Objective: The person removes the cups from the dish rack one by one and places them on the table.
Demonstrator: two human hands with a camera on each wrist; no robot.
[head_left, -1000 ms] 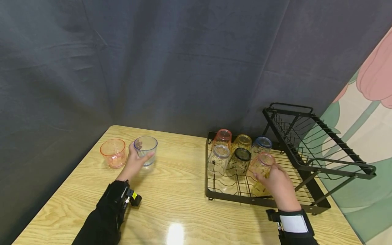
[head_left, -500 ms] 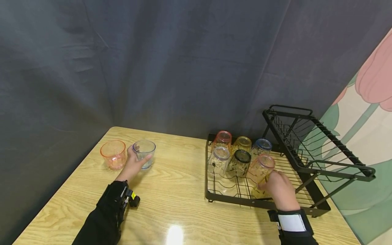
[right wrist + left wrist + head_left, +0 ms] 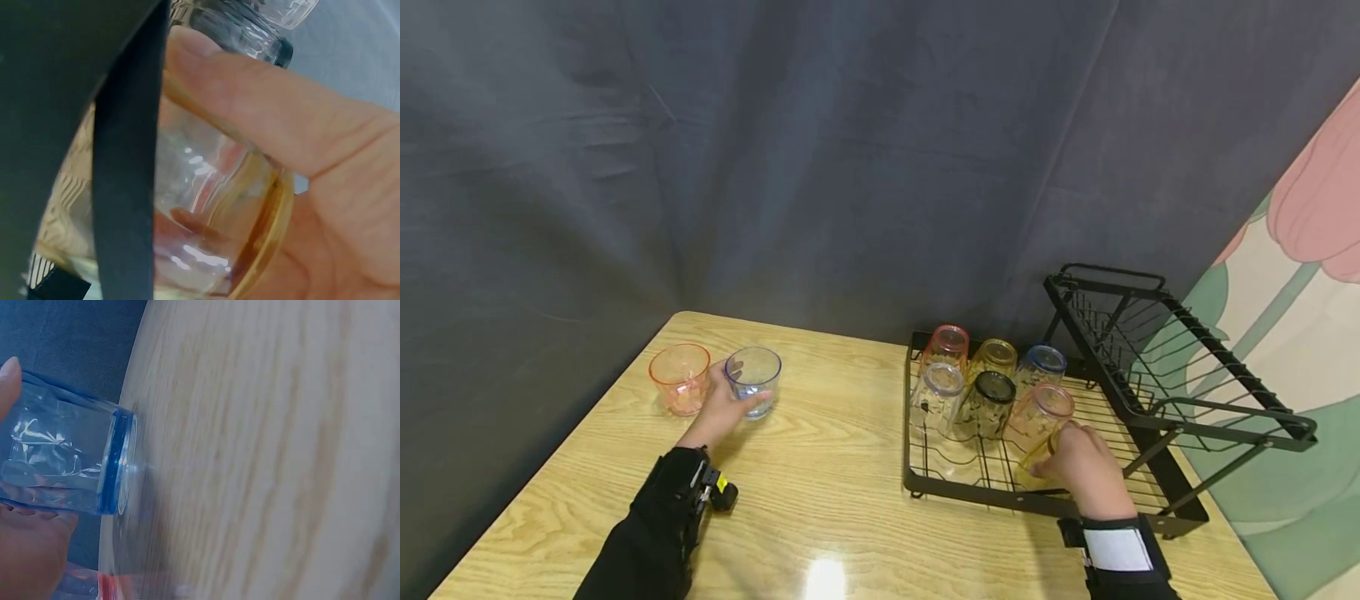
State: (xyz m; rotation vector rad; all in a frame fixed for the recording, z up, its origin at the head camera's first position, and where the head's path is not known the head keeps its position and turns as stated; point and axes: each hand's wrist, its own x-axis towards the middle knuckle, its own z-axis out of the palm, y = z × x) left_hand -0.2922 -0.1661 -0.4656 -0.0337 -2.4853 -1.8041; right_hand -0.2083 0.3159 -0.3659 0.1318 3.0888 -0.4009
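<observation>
My left hand [image 3: 721, 410] grips a clear blue-rimmed glass [image 3: 755, 385], thumb on one side and fingers on the other. In the left wrist view the lower end of this blue glass [image 3: 69, 450] is at the wooden tabletop; whether it touches is hard to tell. To its left stands an orange-rimmed glass [image 3: 681, 382]. My right hand [image 3: 1086, 467] pinches a yellow glass [image 3: 1037, 457] at the front of the black dish rack, in front of a pink glass [image 3: 1039, 417]. The right wrist view has the thumb along the yellow glass's rim [image 3: 281, 212]; a dark strap hides part of it.
The dish rack [image 3: 970, 486] holds several upside-down glasses, among them a clear glass [image 3: 936, 404], a dark glass [image 3: 987, 408] and a blue glass [image 3: 1039, 367]. Its raised upper tier [image 3: 1213, 333] slants over the right side. A dark curtain [image 3: 850, 167] hangs behind the table [image 3: 820, 475].
My right hand has shifted down from beside the pink glass, and the yellow glass now leans in its grip. My left hand has brought the blue-rimmed glass slightly left and down.
</observation>
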